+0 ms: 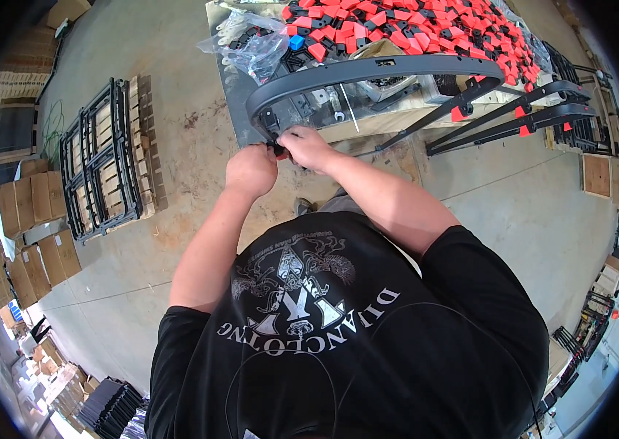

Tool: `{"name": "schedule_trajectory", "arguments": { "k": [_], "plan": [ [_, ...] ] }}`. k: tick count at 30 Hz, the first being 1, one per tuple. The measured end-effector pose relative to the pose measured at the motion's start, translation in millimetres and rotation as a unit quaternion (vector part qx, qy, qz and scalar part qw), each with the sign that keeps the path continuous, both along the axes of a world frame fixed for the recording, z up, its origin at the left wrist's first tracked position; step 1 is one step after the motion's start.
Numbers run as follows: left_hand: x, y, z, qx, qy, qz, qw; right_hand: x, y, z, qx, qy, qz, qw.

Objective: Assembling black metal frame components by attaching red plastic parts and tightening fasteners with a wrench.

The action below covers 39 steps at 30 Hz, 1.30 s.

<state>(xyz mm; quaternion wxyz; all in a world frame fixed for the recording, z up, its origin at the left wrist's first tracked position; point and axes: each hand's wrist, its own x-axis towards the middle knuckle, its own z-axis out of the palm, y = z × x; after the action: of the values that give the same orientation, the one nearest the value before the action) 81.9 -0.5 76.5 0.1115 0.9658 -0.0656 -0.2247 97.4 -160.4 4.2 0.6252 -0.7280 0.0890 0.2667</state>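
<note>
A black curved frame (346, 72) rests across the workbench, and its near left end comes down to my hands. My left hand (251, 173) is closed at that end, next to a small red-and-black plastic piece (281, 152). From the other side, my right hand (308, 149) is closed at the same spot, its fingers bent over the frame end and the piece. My fingers partly hide the piece, so how far it sits on the frame cannot be made out.
Red-and-black plastic pieces (404, 29) are heaped on the workbench (232, 99), beside a clear plastic bag (262, 55), a blue cube (296, 42) and a wrench (339, 110). More black frames (518, 121) lean at the right. Left stands a pallet (145, 146) with black frames and cardboard boxes (28, 205).
</note>
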Motion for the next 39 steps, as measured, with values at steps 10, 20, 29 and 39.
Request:
{"name": "schedule_trajectory", "arguments": {
  "k": [10, 20, 29, 39],
  "plan": [
    [0, 1, -9, -0.018, -0.014, 0.005, 1.0, -4, -1, -4, -0.055, -0.099, 0.005, 0.994],
    [0, -3, -5, -0.011, -0.016, 0.007, 1.0, -6, 8, -11, -0.013, -0.043, 0.009, 0.999],
    [-1, -4, -7, -0.001, -0.01, 0.015, 1.0, 39, -72, -41, -0.427, -0.234, -0.136, 0.863],
    [-7, -11, -19, -0.05, -0.045, 0.061, 0.996, 98, -111, -69, -0.501, -0.037, 0.148, 0.852]
  ]
}}
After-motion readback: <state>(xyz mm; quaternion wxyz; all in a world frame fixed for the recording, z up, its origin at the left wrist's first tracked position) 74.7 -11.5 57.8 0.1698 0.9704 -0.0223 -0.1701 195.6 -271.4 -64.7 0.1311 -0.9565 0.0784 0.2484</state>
